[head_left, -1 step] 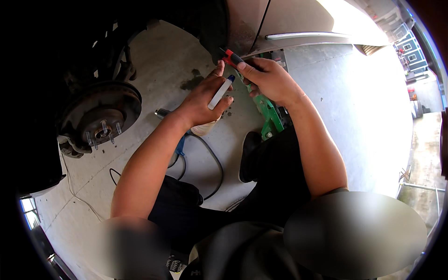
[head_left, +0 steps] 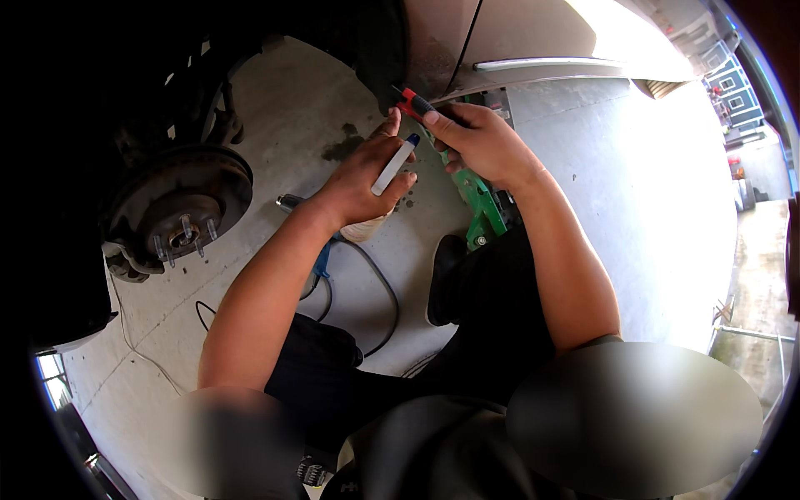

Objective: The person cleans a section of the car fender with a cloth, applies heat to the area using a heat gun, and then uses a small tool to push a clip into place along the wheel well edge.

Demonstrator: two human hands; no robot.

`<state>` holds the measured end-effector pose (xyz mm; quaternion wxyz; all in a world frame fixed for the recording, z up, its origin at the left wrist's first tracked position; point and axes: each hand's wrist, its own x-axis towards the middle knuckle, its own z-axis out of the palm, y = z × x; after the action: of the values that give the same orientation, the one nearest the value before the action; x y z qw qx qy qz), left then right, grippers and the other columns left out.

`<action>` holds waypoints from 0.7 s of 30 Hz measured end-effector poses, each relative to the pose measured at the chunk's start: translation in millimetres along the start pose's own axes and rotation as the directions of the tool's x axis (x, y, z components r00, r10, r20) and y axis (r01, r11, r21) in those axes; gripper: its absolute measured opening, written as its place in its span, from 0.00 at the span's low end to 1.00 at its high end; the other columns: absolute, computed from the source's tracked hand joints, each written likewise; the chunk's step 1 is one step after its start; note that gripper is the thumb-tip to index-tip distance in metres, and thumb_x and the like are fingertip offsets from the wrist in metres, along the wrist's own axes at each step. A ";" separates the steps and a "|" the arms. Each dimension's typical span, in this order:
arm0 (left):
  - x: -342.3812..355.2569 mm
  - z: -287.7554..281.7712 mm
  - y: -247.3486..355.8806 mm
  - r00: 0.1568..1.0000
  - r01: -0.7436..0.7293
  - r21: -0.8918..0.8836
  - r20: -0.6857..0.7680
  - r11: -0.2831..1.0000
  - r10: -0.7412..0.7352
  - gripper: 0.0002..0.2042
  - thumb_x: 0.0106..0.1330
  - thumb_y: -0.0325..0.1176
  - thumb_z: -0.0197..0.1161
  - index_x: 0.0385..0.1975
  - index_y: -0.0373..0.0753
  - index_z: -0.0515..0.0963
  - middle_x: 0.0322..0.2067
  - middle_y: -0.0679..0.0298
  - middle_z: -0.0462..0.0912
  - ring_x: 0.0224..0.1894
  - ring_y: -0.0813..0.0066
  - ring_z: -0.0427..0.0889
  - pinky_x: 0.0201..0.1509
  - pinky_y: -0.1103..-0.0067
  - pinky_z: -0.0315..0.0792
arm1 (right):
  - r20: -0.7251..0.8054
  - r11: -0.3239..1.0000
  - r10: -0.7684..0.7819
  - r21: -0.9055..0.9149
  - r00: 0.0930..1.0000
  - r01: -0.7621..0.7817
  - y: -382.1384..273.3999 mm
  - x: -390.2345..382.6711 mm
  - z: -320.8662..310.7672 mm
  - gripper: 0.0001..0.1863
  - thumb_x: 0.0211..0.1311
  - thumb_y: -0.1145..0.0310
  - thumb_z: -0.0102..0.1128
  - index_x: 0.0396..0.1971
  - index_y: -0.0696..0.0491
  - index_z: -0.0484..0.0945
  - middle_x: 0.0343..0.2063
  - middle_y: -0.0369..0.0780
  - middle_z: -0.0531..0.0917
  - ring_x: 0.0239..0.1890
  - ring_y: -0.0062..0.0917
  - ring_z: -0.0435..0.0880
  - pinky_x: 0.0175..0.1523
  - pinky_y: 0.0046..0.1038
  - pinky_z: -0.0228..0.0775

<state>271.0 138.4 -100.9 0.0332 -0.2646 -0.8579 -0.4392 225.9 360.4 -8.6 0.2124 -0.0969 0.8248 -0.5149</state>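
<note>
Below the red tool point(head_left: 414, 103) in right-hand fingers point(head_left: 447, 127), clothing point(head_left: 425, 421) bears markings point(head_left: 349, 487).

The right grip point(head_left: 485, 148) holds a red-and-black tool point(head_left: 414, 105), the left grip point(head_left: 360, 177) a blue-tipped white tube point(head_left: 391, 170).

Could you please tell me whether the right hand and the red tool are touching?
Touching. The head view shows the right hand gripping the red tool, its thumb laid against the black part of the handle.
</note>
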 end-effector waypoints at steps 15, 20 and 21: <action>-0.4 -2.0 -1.6 0.999 -0.037 0.154 -0.008 0.987 0.039 0.25 0.70 0.39 0.62 0.64 0.34 0.71 0.66 0.43 0.72 0.78 0.47 0.61 0.78 0.64 0.58 | 0.007 1.000 -0.022 -0.008 1.000 0.022 -2.5 -4.5 -4.1 0.27 0.75 0.47 0.61 0.41 0.61 0.82 0.26 0.34 0.77 0.27 0.17 0.78 0.34 0.23 0.76; 0.4 -11.0 17.0 0.989 0.148 -0.164 0.011 0.975 -0.148 0.22 0.71 0.40 0.63 0.61 0.38 0.73 0.69 0.40 0.70 0.72 0.43 0.68 0.74 0.64 0.64 | 0.015 0.999 -0.031 -0.032 0.999 0.031 -3.8 -5.1 -7.0 0.26 0.76 0.47 0.61 0.41 0.61 0.82 0.27 0.34 0.77 0.28 0.17 0.78 0.36 0.23 0.77; 1.9 -12.2 21.1 0.975 0.219 -0.251 0.016 0.943 -0.223 0.25 0.71 0.40 0.63 0.65 0.38 0.70 0.65 0.43 0.75 0.68 0.45 0.75 0.71 0.65 0.68 | 0.008 0.999 -0.030 -0.028 1.000 0.030 -2.7 -5.0 -8.4 0.26 0.76 0.47 0.61 0.41 0.61 0.82 0.27 0.34 0.77 0.28 0.17 0.78 0.36 0.23 0.77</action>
<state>277.4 139.8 -77.3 -0.0445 -0.1659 -0.8192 -0.5472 226.3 367.8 -1.7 0.2062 -0.1142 0.8298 -0.5059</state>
